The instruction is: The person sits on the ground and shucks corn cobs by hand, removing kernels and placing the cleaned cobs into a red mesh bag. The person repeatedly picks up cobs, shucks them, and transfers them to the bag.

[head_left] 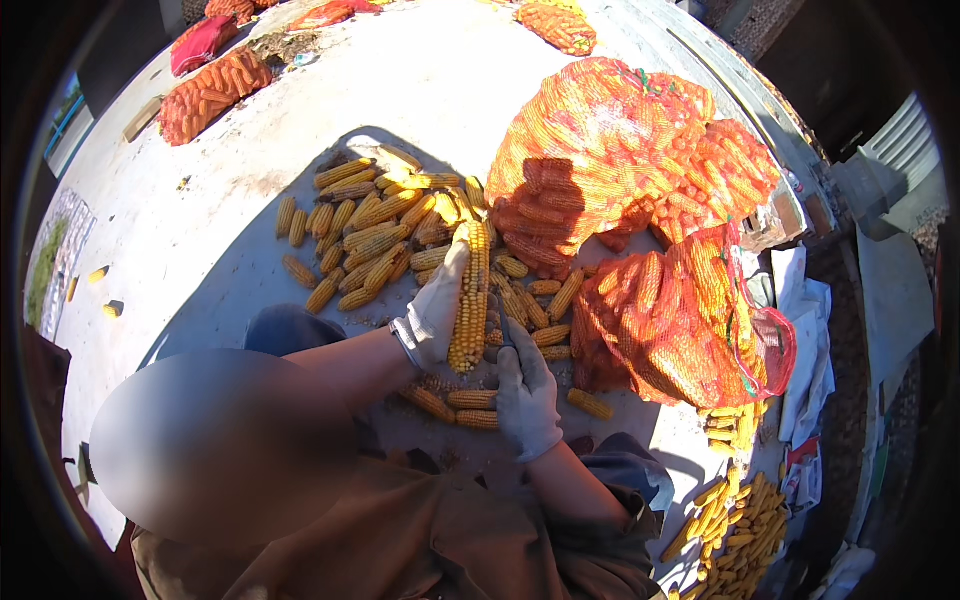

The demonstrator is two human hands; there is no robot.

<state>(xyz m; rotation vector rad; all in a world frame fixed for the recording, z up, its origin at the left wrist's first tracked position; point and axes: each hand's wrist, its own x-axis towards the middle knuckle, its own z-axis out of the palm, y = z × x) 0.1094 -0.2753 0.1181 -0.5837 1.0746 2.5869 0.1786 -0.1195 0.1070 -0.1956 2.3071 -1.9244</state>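
Observation:
My left hand [433, 319], in a whitish glove, grips an ear of dried yellow corn [472, 296] that stands nearly upright before me. Some rows on its lower part look uneven. Just to the right, my gloved right hand [529, 401] holds a slim dark tool [505, 330], its tip pointing up beside the ear. Fingers hide most of the tool, so its kind is unclear. Beyond both hands lies a loose heap of corn ears [375, 232] on the concrete. A few more ears [476, 418] rest beneath my hands, among scattered bits.
Large orange mesh sacks of corn [600, 142] stand at the right, with a red-rimmed mesh sack [660, 322] nearer me. A corn pile [735, 540] lies at lower right. Another filled sack [214, 94] sits at far left. Stray ears [97, 275] dot the concrete floor [225, 195].

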